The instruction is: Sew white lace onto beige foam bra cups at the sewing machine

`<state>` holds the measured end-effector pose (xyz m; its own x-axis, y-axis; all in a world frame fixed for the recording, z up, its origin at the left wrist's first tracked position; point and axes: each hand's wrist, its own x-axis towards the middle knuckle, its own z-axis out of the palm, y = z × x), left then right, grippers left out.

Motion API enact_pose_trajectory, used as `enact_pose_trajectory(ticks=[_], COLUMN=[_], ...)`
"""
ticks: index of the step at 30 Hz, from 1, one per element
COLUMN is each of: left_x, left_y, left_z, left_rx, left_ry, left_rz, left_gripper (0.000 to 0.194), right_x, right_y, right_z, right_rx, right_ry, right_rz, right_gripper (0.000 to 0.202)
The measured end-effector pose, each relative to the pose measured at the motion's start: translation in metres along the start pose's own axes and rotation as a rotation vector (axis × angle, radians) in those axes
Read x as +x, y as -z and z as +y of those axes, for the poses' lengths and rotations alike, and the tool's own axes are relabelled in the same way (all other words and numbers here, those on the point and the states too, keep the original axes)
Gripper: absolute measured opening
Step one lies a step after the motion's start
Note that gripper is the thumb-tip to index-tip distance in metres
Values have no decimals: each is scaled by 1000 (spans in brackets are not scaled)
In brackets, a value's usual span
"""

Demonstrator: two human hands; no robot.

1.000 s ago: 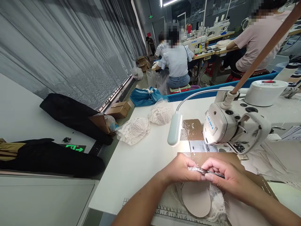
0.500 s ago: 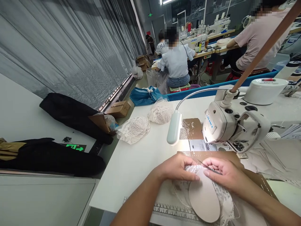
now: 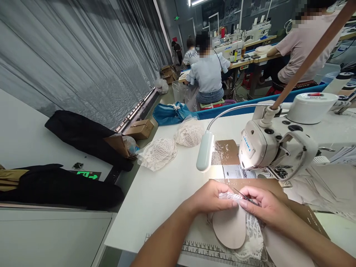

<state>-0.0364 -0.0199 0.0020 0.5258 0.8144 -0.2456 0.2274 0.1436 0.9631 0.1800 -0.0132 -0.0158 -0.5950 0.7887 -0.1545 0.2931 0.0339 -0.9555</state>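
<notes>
Above the table [image 3: 155,193], left hand [image 3: 208,198] pinches openwork lace [image 3: 253,235]; right hand [image 3: 265,207] grips pointed tool [image 3: 248,199].

Both forearms [image 3: 165,233] angle inward, the left hand [image 3: 210,198] and right hand [image 3: 263,205] pinching, thumbtips [image 3: 232,203] close together.

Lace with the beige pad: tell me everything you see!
The lace looks like cream fabric with an openwork pattern and wavy edge. A smooth, rounded beige pad overlaps it. The left grip pinches the lace's top; the right grip, holding a dark tool, is close by. Its lower end partly covers the ruler strip.
</notes>
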Motion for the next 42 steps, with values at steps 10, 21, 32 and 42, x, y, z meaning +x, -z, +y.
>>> enact_pose_trajectory(ticks=[10, 21, 32, 42], left_x=[-2, -3, -2, -1], left_y=[1, 1, -1, -4], left_z=[1, 10, 7, 6], left_rx=[-275, -197, -182, -178], left_ry=[73, 95, 132, 170], left_rz=[8, -56, -29, -64], left_gripper=[34, 37, 43, 39], right_x=[-11, -7, -7, 0], right_y=[20, 8, 14, 5], right_z=[17, -13, -4, -11], right_rx=[-7, 38, 35, -72], right_ry=[-70, -26, -10, -11], right_rz=[20, -84, -122, -16], right_gripper=[46, 33, 31, 32])
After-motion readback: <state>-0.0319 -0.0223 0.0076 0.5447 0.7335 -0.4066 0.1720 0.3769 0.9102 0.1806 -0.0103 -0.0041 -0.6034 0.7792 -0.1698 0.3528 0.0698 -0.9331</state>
